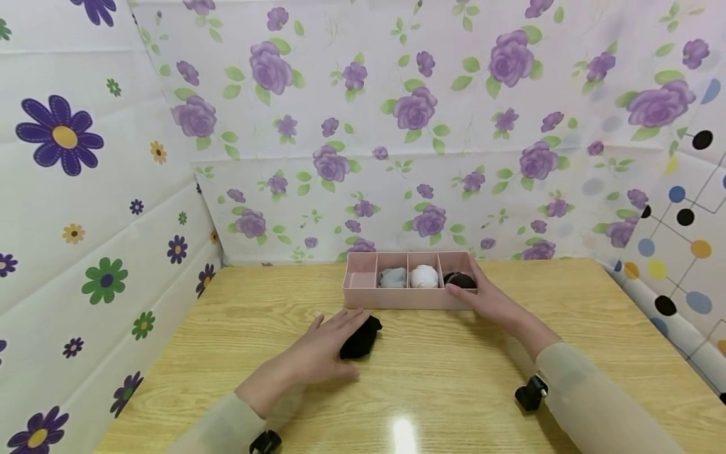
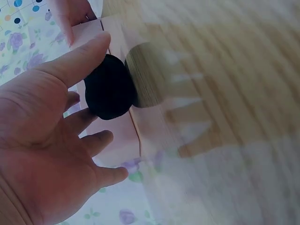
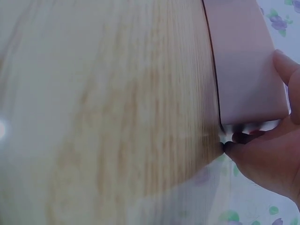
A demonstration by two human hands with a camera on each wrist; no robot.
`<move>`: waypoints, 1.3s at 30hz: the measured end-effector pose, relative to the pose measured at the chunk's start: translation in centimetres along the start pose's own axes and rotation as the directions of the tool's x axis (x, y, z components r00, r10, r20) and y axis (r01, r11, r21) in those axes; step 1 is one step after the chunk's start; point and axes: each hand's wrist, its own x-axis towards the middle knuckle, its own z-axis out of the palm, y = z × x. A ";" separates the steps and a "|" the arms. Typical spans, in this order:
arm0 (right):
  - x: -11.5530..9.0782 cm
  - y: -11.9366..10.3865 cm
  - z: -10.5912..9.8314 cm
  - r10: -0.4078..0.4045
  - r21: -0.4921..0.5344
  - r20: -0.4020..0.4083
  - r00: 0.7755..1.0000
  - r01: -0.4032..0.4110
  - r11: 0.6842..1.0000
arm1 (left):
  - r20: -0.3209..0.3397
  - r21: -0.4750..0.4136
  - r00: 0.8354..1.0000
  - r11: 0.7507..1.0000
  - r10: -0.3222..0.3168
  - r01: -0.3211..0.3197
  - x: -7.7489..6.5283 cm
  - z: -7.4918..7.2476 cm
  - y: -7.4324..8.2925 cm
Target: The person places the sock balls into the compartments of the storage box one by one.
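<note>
A pink divided storage box [image 1: 408, 299] stands near the back of the table. My right hand [image 1: 498, 304] grips its right end, thumb over the front rim and the other fingers around the end wall, as the right wrist view also shows. In front of the box lies a small black cloth bundle [image 1: 363, 340], like a rolled sock. Beside and partly over it, my left hand [image 1: 320, 353] holds its fingers spread and nearly straight. In the left wrist view the black bundle [image 2: 110, 91] appears between the thumb and the fingers, which are not closed round it.
From the left, the box's first compartment shows a bare floor, then come a grey cloth bundle [image 1: 392, 277], a white bundle [image 1: 424, 276] and a dark bundle [image 1: 460, 280] with a light stripe. Flowered sheets [image 1: 340, 126] hang behind the wooden table [image 1: 454, 378].
</note>
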 end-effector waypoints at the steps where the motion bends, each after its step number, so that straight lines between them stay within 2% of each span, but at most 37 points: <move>1: 0.0 0.0 0.0 0.000 -0.001 0.001 1.000 0.000 1.000 | 0.002 0.010 1.000 1.000 0.001 -0.001 0.0 0.0 -0.1; 10: 0.0 0.0 0.0 -0.003 0.012 0.006 1.000 0.003 1.000 | 0.002 0.072 1.000 0.997 -0.016 0.016 0.3 -0.1 -1.0; 15: 0.0 0.0 0.0 -0.003 0.002 0.010 1.000 0.002 1.000 | 0.054 0.102 0.997 0.994 -0.048 0.042 0.4 -0.2 -1.2; 18: 0.0 0.0 0.0 -0.005 0.001 0.008 1.000 0.005 1.000 | 0.053 0.123 0.997 0.992 -0.047 0.041 0.5 -0.4 -1.2; 24: 0.2 0.0 -0.1 0.005 0.015 0.010 1.000 -0.005 1.000 | -0.033 0.130 0.999 0.991 -0.017 0.021 0.9 -0.3 -1.1; 31: 0.3 0.3 -0.1 0.014 0.021 0.012 1.000 -0.015 1.000 | -0.126 0.035 0.991 0.998 -0.044 0.048 0.6 -0.1 -1.2; 36: 0.3 0.3 0.0 0.004 0.020 0.012 1.000 -0.004 1.000 | -0.219 -0.033 0.973 0.998 -0.065 0.059 0.7 -1.8 -0.3; 39: 0.5 0.4 -0.1 0.007 0.030 0.014 1.000 -0.007 1.000 | -0.266 -0.026 0.961 0.998 -0.068 0.064 1.2 -3.0 -0.2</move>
